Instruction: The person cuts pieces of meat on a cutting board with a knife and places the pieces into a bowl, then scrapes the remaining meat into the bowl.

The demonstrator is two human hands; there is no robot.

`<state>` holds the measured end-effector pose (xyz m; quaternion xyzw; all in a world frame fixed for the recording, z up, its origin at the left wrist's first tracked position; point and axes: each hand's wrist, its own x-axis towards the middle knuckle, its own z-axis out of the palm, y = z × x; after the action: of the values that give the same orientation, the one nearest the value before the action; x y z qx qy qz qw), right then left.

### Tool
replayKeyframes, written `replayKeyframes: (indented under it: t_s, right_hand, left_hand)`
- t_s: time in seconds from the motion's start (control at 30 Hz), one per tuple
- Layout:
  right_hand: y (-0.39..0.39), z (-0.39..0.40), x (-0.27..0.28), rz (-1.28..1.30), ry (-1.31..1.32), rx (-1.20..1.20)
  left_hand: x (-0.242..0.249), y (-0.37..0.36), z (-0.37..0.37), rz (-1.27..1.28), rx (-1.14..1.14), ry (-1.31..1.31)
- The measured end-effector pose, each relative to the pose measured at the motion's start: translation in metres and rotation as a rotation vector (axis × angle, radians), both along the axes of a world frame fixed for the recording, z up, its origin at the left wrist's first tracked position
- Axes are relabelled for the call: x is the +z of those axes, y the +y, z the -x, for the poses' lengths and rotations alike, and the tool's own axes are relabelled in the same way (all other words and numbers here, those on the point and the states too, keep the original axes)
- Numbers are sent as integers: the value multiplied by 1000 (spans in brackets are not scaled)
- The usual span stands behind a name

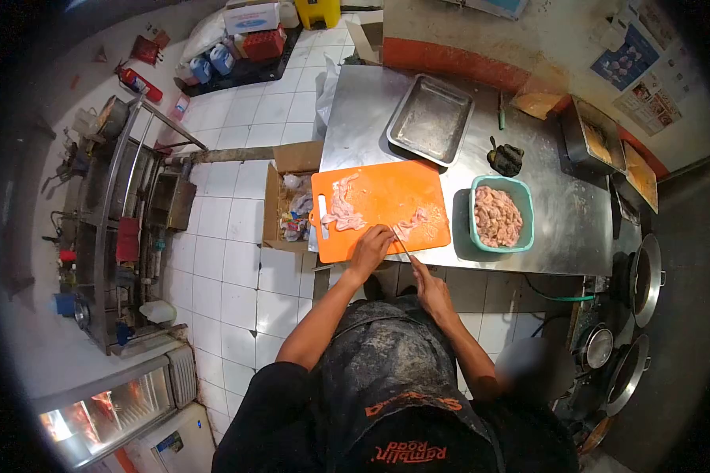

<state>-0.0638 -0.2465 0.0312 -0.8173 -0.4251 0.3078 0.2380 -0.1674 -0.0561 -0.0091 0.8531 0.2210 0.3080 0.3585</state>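
An orange cutting board (386, 193) lies on a steel table (544, 213). A pile of raw pale meat pieces (343, 209) sits on the board's left part. Another piece of meat (422, 221) lies at the board's near right. My left hand (371, 248) rests on the board's near edge, fingers pressed down next to that piece. My right hand (430, 288) grips a knife (402, 246) whose blade reaches up onto the board beside my left hand. A teal basket (475, 213) full of raw meat stands just right of the board.
A steel tray (430, 118) lies behind the board, with a dark rag (506, 158) beside it. An open cardboard box (288, 201) sits on the tiled floor left of the table. Woks (647, 276) and pots stand at right, a metal rack (118, 221) at left.
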Motion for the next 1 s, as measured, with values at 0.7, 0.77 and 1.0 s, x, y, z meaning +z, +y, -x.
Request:
replayKeyframes:
  t_s: [0.7, 0.77, 1.0]
  right_hand:
    - [39, 12, -28, -221, -103, -10]
    - [15, 19, -32, -190, -94, -6]
    - [46, 16, -30, -104, -124, -82]
  left_hand:
    - [13, 2, 0, 55, -11, 37]
    - [12, 0, 1, 57, 2, 3]
    - [9, -7, 3, 73, 1, 68]
